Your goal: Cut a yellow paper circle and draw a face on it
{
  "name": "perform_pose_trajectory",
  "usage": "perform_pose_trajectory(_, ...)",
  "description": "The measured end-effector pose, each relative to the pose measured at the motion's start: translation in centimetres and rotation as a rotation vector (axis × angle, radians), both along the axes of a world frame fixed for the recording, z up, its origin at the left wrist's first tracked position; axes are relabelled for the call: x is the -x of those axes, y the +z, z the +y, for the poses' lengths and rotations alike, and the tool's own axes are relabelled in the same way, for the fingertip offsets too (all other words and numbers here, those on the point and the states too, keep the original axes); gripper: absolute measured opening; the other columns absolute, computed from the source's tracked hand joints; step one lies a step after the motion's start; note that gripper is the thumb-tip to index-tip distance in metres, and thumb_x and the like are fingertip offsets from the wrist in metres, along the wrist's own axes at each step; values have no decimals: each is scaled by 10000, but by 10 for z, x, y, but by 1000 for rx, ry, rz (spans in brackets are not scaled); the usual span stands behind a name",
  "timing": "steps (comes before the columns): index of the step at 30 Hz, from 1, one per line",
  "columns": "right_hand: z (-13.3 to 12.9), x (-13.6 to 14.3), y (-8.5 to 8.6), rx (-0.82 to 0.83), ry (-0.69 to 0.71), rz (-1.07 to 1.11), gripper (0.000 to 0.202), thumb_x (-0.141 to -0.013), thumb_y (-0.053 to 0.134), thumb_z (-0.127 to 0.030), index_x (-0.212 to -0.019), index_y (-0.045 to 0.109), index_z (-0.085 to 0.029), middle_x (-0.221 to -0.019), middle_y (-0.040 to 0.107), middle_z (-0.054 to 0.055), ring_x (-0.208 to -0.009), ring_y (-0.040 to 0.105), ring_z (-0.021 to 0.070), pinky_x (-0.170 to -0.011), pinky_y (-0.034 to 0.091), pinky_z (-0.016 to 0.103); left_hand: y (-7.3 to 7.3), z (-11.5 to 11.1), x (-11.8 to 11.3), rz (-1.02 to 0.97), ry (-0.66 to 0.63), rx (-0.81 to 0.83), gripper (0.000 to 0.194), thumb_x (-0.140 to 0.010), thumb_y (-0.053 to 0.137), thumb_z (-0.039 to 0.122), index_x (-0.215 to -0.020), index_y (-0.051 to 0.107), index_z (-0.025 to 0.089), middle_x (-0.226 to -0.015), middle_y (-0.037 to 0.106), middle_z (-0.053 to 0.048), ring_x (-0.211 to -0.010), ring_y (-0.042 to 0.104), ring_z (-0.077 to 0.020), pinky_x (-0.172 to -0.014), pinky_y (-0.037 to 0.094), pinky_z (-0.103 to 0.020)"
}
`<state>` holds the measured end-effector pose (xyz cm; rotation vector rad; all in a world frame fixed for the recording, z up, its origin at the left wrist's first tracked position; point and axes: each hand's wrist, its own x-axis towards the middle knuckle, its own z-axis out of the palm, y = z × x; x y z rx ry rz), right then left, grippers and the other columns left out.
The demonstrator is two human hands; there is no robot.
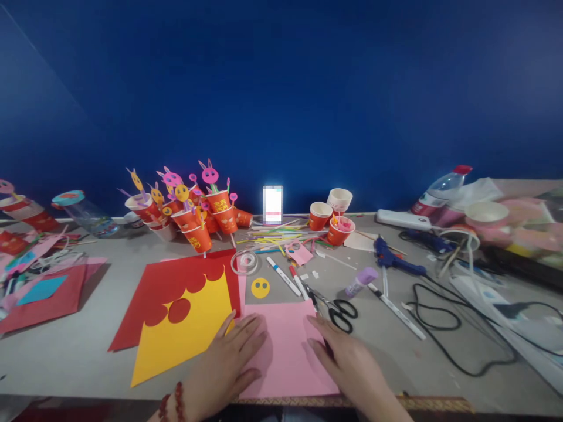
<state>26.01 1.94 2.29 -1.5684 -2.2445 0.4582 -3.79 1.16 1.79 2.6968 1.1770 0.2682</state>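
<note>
My left hand (231, 357) lies with fingers spread on the left part of a pink paper sheet (285, 346). My right hand (347, 357) rests at the sheet's right edge, with a slim dark stick, apparently a pen (328, 348), between its fingers; most of it is hidden. Left of the sheet lies yellow paper (189, 328) with a scalloped top edge, over red paper (153, 281). A red disc (179, 310) sits on the yellow paper. Above the pink sheet is a yellow disc (260, 288) with two dark eyes. Black-handled scissors (343, 315) lie beyond my right hand.
Decorated red paper cups (222, 205) stand at the back left, more cups (321, 214) at the back centre. A purple glue stick (361, 281), markers (284, 275) and a blue glue gun (396, 259) lie around. A black cable (440, 346) loops at right.
</note>
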Motion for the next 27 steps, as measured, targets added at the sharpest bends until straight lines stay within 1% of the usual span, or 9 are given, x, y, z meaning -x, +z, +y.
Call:
perform_pose_trajectory(5, 15, -6, -2, 20, -31, -91, 453, -937, 431, -265, -1334, 612, -142, -1333, 645, 169, -1113, 697, 312, -886, 597, 446, -5, -1, -21, 82, 4, -22, 631, -932, 607, 321, -1505, 352, 247, -1588, 351, -71, -1440, 359, -268, -1207, 259, -516)
perform_pose_trajectory(9, 22, -15, -3, 42, -8, -125, 501, -911, 398, -187, -1374, 577, -123, -1398, 590, 165, -1226, 628, 288, -973, 556, 427, -6, -6, -26, 87, -15, -49, 623, -960, 543, 249, -1530, 294, 261, -1614, 299, -35, -1456, 325, -241, -1205, 279, -483)
perform_pose_trajectory(11, 21, -18, -2, 66, -4, -148, 529, -897, 383, -151, -1395, 557, -120, -1418, 570, 160, -1237, 620, 281, -984, 551, 420, -8, -5, -15, 75, 25, -86, 612, -976, 497, 221, -1542, 269, 274, -1608, 314, -31, -1450, 335, -230, -1199, 292, -469)
perform_pose_trajectory(13, 19, -18, -1, 98, -13, -179, 545, -887, 379, -133, -1405, 548, -119, -1430, 555, 162, -1206, 642, 288, -958, 569, 421, -11, -2, 6, 75, 142, -153, 573, -991, 465, 231, -1536, 291, 261, -1584, 363, -62, -1440, 354, -244, -1180, 318, -478)
perform_pose_trajectory(15, 16, -15, 0, 116, -15, -196, 542, -880, 387, -127, -1393, 561, -113, -1436, 544, 171, -1169, 666, 298, -923, 589, 418, -15, 3, 32, 81, 269, -239, 557, -997, 485, 336, -1521, 330, 226, -1547, 418, -108, -1420, 386, -278, -1155, 346, -508)
perform_pose_trajectory(16, 15, -13, 0, 114, -12, -195, 537, -877, 392, -123, -1383, 571, -107, -1434, 544, 176, -1163, 669, 300, -914, 594, 414, -17, 5, 44, 96, 296, -248, 581, -988, 502, 413, -1514, 345, 221, -1536, 433, -117, -1410, 402, -287, -1145, 359, -511)
perform_pose_trajectory(18, 13, -9, 0, 93, 1, -185, 528, -870, 399, -109, -1364, 587, -100, -1420, 557, 184, -1172, 663, 300, -918, 592, 407, -19, 10, 64, 130, 307, -245, 582, -983, 495, 472, -1496, 380, 224, -1519, 458, -115, -1383, 443, -290, -1123, 391, -506)
perform_pose_trajectory(20, 13, -4, -1, 66, 15, -172, 525, -866, 408, -97, -1356, 595, -108, -1406, 573, 181, -1178, 660, 298, -929, 587, 410, -18, 13, 76, 157, 299, -226, 567, -979, 491, 494, -1476, 419, 232, -1508, 475, -107, -1362, 472, -291, -1108, 416, -494)
perform_pose_trajectory(27, 11, 2, -3, 58, 46, -146, 548, -840, 423, -56, -1355, 597, -118, -1376, 602, 173, -1145, 681, 292, -916, 595, 405, -9, 26, 84, 183, 233, -209, 469, -996, 475, 433, -1424, 503, 244, -1467, 531, -74, -1312, 529, -262, -1085, 462, -439)
